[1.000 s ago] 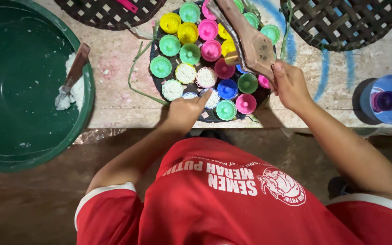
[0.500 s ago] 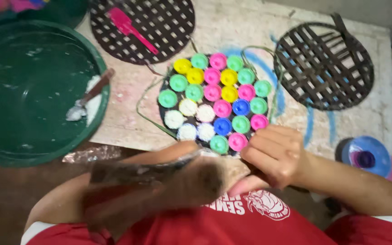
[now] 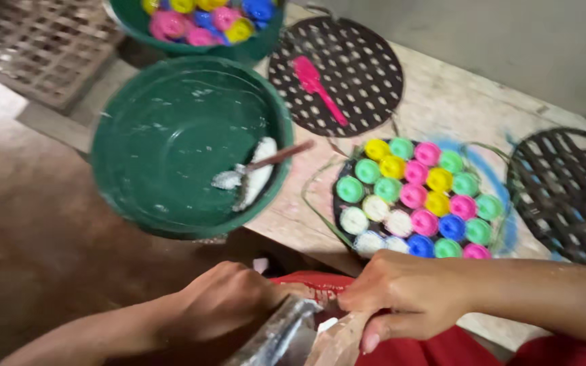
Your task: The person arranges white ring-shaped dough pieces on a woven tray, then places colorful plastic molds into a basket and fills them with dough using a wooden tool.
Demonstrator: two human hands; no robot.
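My left hand (image 3: pixel 222 308) and my right hand (image 3: pixel 405 298) are low in the head view, over my red shirt, both closed on a flat wooden paddle (image 3: pixel 300 335) smeared grey and white. Its handle runs between the two hands and the picture is blurred there. Beyond my right hand, on the wooden table (image 3: pixel 456 102), a round black grid tray (image 3: pixel 342 210) carries several small cups in green, yellow, pink, blue and white. To the left stands a big green basin (image 3: pixel 171 142) with a spoon (image 3: pixel 259 166) lying in a bit of white paste.
A black perforated round mat (image 3: pixel 367 61) with a pink scoop (image 3: pixel 317 85) lies behind the cup tray. Another dark round grid (image 3: pixel 571 196) is at the right edge. A second green bowl (image 3: pixel 205 20) of coloured cups sits at the top. Brown floor spreads to the left.
The view has swung left and tilted, so the basin now fills the middle. My hands have drawn back from the cup tray to my lap, still on the paddle.
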